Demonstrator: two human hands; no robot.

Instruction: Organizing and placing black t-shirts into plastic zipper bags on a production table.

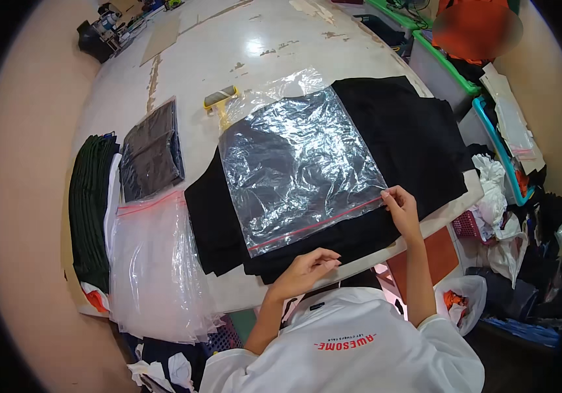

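Black garments (405, 137) lie spread on the table in front of me. Across their middle rests a clear plastic bag (300, 164) with a red zip strip along its near edge. My right hand (401, 208) pinches the bag's near right corner between thumb and fingers. Close to the table's front edge, my left hand (308, 268) hovers by the lower hem of the black cloth, its fingers loosely stretched and holding nothing. Beyond the bag sits a yellow-handled lint roller (220, 98), beside another crumpled clear plastic sheet (281, 86).
To the left are a bagged dark garment (153, 154), a pile of clear zip bags (153, 268) overhanging the edge, and folded dark green clothes (92, 203). Plastic bins (448, 62) line the right side. A white bag (467, 298) with orange cloth stands below.
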